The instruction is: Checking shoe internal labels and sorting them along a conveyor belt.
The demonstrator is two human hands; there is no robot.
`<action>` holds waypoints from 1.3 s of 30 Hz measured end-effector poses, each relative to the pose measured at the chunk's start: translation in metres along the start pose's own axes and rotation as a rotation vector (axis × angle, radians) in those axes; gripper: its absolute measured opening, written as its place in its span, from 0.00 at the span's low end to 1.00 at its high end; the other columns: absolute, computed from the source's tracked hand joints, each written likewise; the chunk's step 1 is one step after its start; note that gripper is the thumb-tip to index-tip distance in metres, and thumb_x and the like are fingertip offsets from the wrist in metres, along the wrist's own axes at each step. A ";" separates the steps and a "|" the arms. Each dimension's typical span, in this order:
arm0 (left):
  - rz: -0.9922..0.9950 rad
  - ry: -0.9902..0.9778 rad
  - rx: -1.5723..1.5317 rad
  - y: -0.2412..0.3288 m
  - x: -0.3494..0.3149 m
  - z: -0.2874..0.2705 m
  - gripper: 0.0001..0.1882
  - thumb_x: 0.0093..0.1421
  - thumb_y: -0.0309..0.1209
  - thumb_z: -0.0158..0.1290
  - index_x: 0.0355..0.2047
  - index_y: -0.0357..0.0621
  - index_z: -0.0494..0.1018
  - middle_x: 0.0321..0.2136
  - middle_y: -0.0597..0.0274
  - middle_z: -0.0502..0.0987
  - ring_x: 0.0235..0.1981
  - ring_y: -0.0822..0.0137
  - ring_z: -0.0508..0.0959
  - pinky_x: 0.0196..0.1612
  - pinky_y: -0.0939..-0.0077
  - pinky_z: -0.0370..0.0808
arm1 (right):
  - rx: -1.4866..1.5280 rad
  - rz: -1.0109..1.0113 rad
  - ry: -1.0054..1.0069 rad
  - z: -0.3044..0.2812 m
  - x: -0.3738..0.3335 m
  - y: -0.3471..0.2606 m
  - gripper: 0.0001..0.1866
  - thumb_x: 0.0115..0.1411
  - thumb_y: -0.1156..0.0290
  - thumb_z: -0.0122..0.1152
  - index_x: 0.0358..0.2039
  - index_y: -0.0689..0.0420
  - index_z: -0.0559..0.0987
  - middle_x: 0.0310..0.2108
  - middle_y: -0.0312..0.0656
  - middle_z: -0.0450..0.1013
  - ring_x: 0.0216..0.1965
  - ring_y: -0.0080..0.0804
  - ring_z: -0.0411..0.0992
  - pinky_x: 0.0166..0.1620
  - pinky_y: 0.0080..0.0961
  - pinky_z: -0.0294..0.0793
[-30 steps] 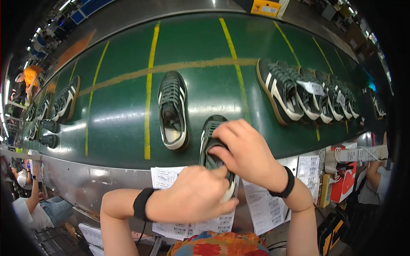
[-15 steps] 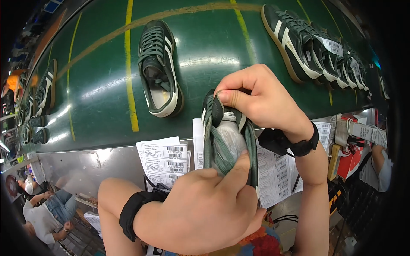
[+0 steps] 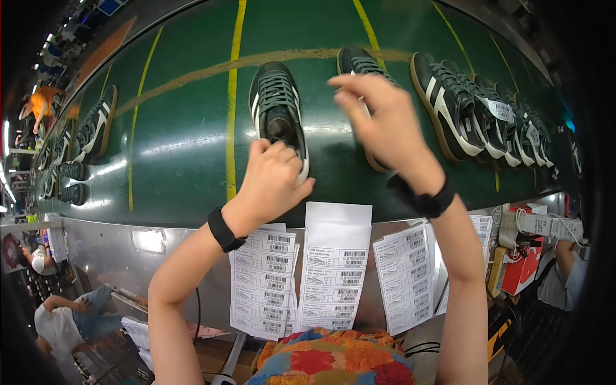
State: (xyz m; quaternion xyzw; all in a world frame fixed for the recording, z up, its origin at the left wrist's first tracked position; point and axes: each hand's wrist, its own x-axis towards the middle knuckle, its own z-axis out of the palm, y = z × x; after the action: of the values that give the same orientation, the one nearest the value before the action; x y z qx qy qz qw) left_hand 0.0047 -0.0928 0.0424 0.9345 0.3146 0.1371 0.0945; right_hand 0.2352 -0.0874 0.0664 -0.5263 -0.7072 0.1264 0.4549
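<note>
At eleven o'clock, our left hand (image 3: 273,176) touches a striped lace-up sneaker (image 3: 276,93), grip unclear; at one, our right hand (image 3: 382,119), fingers parted, swung hastily, could knock another sneaker (image 3: 361,62).

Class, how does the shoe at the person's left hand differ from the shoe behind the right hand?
The left shoe, with the left hand at its heel end, shows its laces plainly; the right shoe is largely hidden by the right hand. The left shoe stands clear of the yellow lines, while the right shoe's front meets one. Both are dark, toes toward the picture's top, on the green surface.
</note>
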 end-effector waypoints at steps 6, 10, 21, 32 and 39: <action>-0.004 -0.238 -0.419 0.080 -0.004 -0.071 0.17 0.48 0.36 0.63 0.19 0.36 0.70 0.19 0.49 0.72 0.21 0.48 0.75 0.26 0.58 0.73 | -0.150 -0.223 -0.172 0.011 -0.031 -0.060 0.14 0.51 0.74 0.67 0.38 0.61 0.76 0.39 0.45 0.74 0.46 0.45 0.72 0.52 0.37 0.71; 0.192 -0.405 -0.458 0.107 -0.017 -0.111 0.17 0.48 0.37 0.64 0.16 0.42 0.68 0.17 0.60 0.65 0.16 0.60 0.69 0.20 0.69 0.68 | -0.084 -0.169 -0.331 -0.016 -0.040 -0.086 0.10 0.52 0.75 0.65 0.35 0.61 0.77 0.29 0.42 0.74 0.32 0.42 0.74 0.38 0.36 0.74; 0.163 -0.374 -0.469 0.113 -0.025 -0.111 0.17 0.43 0.38 0.66 0.21 0.40 0.71 0.21 0.61 0.67 0.21 0.63 0.70 0.22 0.73 0.69 | 0.377 0.236 -0.400 -0.004 -0.027 -0.056 0.02 0.50 0.79 0.63 0.26 0.64 0.81 0.17 0.45 0.73 0.16 0.35 0.69 0.23 0.26 0.67; -0.625 -0.480 -0.174 0.067 -0.169 -0.094 0.33 0.53 0.33 0.64 0.56 0.32 0.66 0.55 0.39 0.66 0.47 0.41 0.74 0.51 0.57 0.72 | -0.056 0.099 -0.558 0.025 -0.082 -0.105 0.14 0.57 0.61 0.65 0.31 0.61 0.78 0.28 0.46 0.73 0.33 0.44 0.75 0.35 0.37 0.75; -0.624 -0.121 -0.096 0.099 -0.219 -0.048 0.41 0.50 0.30 0.66 0.62 0.31 0.60 0.53 0.40 0.66 0.49 0.46 0.73 0.51 0.60 0.72 | -0.127 0.026 -0.446 0.086 -0.144 -0.114 0.13 0.50 0.70 0.69 0.30 0.63 0.76 0.31 0.46 0.69 0.36 0.44 0.71 0.38 0.36 0.73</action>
State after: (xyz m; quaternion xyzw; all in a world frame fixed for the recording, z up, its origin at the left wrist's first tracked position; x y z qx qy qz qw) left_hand -0.1225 -0.3007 0.0703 0.7938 0.5729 0.0604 0.1947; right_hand 0.1016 -0.2328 0.0197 -0.5221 -0.7899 0.2007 0.2514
